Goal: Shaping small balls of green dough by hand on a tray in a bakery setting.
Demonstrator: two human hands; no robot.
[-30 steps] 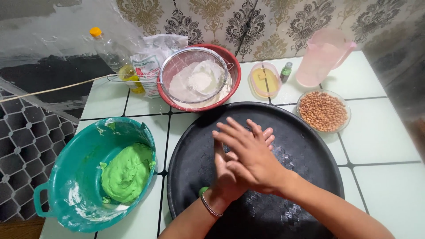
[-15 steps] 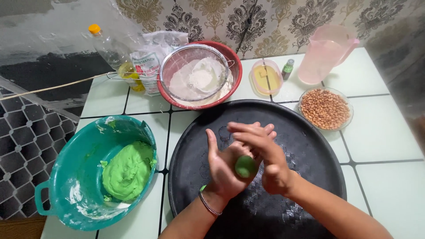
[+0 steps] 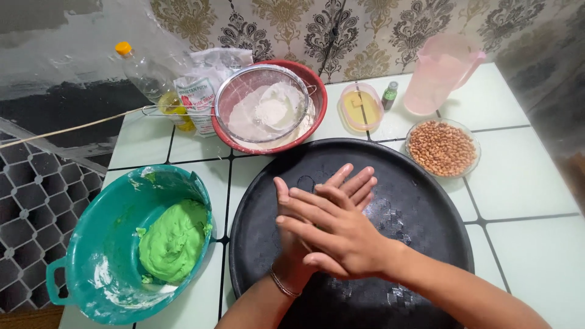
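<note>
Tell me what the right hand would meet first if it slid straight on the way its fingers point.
The right hand points left. Beyond its fingertips lies the rim of the black tray, then the teal basin holding green dough. Height above the tray is unclear, so the basin's wall is probably first.

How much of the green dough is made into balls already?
None that shows: the black tray holds no finished balls. The hands, right hand pressed flat over left hand, are together above the tray, and whatever lies between the palms is hidden. A big lump of green dough sits in the teal basin, so most seems left. The peanuts look untouched.
</note>
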